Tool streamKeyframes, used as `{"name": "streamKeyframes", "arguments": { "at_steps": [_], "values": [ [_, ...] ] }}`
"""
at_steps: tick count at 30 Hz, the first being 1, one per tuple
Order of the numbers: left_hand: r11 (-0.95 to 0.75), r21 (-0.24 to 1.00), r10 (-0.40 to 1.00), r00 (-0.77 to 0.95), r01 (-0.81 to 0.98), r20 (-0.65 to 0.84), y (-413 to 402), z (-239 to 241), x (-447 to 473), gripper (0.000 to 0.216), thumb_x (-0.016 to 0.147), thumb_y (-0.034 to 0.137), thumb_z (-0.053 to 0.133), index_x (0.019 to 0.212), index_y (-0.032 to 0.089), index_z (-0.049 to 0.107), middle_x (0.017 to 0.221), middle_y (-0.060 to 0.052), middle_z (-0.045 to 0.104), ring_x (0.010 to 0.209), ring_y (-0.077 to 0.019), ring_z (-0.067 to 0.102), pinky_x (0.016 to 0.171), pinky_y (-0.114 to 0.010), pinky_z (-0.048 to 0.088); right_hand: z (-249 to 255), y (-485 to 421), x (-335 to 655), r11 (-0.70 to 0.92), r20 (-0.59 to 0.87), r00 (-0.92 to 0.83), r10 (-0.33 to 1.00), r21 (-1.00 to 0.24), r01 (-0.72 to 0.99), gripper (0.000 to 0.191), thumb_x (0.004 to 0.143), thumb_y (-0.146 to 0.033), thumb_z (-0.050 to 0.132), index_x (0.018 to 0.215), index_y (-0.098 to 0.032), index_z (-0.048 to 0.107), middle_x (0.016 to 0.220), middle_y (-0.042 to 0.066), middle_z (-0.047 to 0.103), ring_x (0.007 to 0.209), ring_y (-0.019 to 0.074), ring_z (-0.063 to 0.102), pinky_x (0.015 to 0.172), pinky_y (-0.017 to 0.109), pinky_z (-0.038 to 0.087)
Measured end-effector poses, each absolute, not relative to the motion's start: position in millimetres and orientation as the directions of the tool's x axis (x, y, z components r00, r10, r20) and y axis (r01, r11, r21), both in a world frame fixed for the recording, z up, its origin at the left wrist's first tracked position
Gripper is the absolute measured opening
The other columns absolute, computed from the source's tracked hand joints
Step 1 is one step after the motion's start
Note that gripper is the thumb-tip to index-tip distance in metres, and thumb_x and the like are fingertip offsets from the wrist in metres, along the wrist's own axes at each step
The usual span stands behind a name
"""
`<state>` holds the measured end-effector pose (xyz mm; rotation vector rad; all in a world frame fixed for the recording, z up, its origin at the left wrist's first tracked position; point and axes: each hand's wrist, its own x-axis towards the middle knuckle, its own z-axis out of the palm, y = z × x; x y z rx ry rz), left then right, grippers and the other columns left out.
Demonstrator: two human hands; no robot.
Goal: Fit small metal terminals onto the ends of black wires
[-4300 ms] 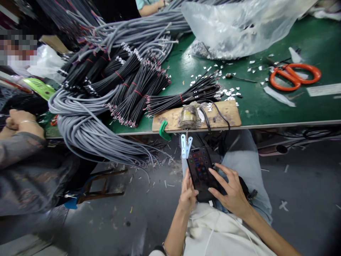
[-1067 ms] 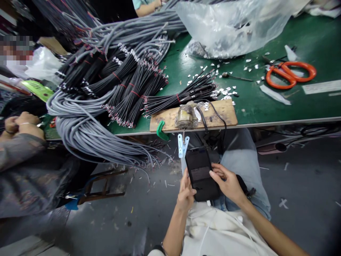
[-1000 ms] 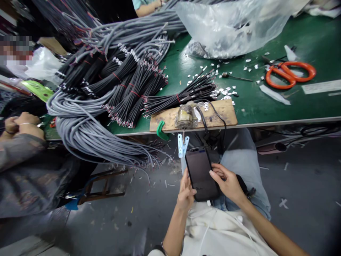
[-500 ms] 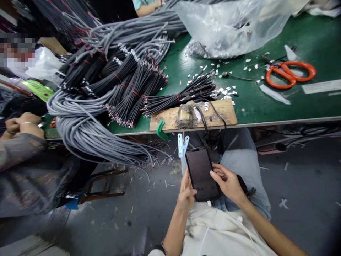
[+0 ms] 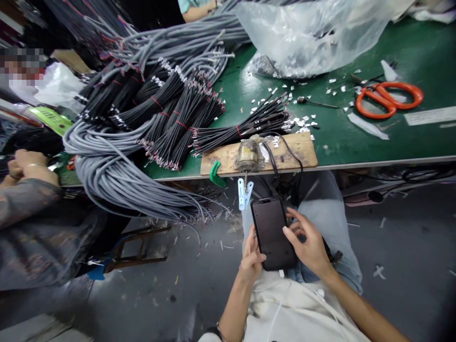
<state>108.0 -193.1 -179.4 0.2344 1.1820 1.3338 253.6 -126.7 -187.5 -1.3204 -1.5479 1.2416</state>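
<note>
A black phone [image 5: 271, 232] with a dark screen lies over my lap, below the table's front edge. My left hand [image 5: 251, 257] grips its lower left side, fingers closed against the edge and thumb on the screen's corner. My right hand [image 5: 309, 243] holds the phone's right side, its thumb resting on the glass and the other fingers partly lifted and curled. A white cable [image 5: 277, 314] hangs from the phone's bottom end across my pale shirt.
A wooden board [image 5: 299, 152] with a small motor [image 5: 248, 156] and a blue clip [image 5: 244, 194] is clamped to the green table [image 5: 342, 137]. Bundled black wires [image 5: 178, 114], grey cables [image 5: 114, 180], orange scissors [image 5: 388, 99] and a plastic bag [image 5: 313, 33] lie there. A co-worker's hands [image 5: 24, 164] are at left.
The phone's screen has gone from showing icons to dark. My right hand has lifted its fingers a little off the phone's right edge. The phone shifted slightly right.
</note>
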Motion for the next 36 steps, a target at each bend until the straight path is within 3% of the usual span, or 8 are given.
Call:
{"name": "streamKeyframes", "arguments": {
  "at_steps": [3,8,14,17,23,36],
  "values": [
    [0.310,0.729,0.826,-0.206,-0.610,-0.525,-191,-179,110,0.081,0.041,0.012,0.047,0.121,0.022,0.050,0.125,-0.002,0.054,0.124,-0.0303,0.035,0.096,-0.037,0.035,-189,-127,257,-0.096,-0.158,-0.241,0.958,-0.964,0.248,0.049,0.081,-0.038,0.051,0.125,-0.016,0.043,0.099,0.009,0.059,0.065,0.0120,0.056,0.060,0.026,0.049],
    [0.287,0.749,0.850,-0.201,-0.597,-0.487,-183,-173,112,0.081,0.044,0.014,0.048,0.125,0.021,0.046,0.121,-0.004,0.056,0.120,-0.0306,0.040,0.094,-0.039,0.037,-194,-135,265,-0.206,-0.271,-0.399,0.876,-0.958,0.198,0.050,0.081,-0.041,0.050,0.121,-0.011,0.049,0.069,0.002,0.061,0.060,0.0133,0.058,0.056,0.025,0.050],
    [0.240,0.770,0.883,-0.197,-0.591,-0.426,-176,-167,112,0.080,0.046,0.013,0.048,0.126,0.021,0.045,0.115,-0.004,0.060,0.114,-0.0293,0.046,0.092,-0.039,0.039,-195,-144,269,-0.432,-0.382,-0.579,0.720,-0.900,0.057,0.069,0.079,-0.038,0.052,0.136,-0.012,0.024,0.079,0.004,0.064,0.057,0.0137,0.058,0.040,0.022,0.048],
    [0.211,0.777,0.903,-0.186,-0.593,-0.387,-176,-166,112,0.077,0.047,0.012,0.048,0.123,0.020,0.048,0.114,-0.004,0.061,0.113,-0.0285,0.047,0.092,-0.038,0.039,-197,-145,269,-0.425,-0.348,-0.613,0.709,-0.905,0.022,0.070,0.079,-0.033,0.053,0.137,-0.012,0.021,0.082,0.005,0.064,0.058,0.0132,0.059,0.043,0.022,0.049],
    [0.198,0.765,0.903,-0.189,-0.613,-0.386,-177,-165,112,0.075,0.047,0.011,0.048,0.120,0.022,0.050,0.113,-0.002,0.061,0.114,-0.0267,0.047,0.094,-0.037,0.038,-194,-145,267,-0.373,-0.300,-0.619,0.726,-0.928,0.012,0.069,0.076,-0.022,0.054,0.136,-0.013,0.020,0.097,0.008,0.065,0.077,0.0162,0.063,0.067,0.029,0.054],
    [0.230,0.757,0.874,-0.212,-0.612,-0.437,-181,-167,111,0.077,0.045,0.011,0.048,0.121,0.022,0.050,0.116,-0.003,0.060,0.117,-0.0285,0.044,0.094,-0.038,0.038,-193,-145,265,-0.342,-0.254,-0.632,0.732,-0.940,-0.018,0.065,0.078,-0.022,0.052,0.135,-0.014,0.022,0.109,0.010,0.062,0.091,0.0184,0.062,0.080,0.032,0.051]
  ]
}}
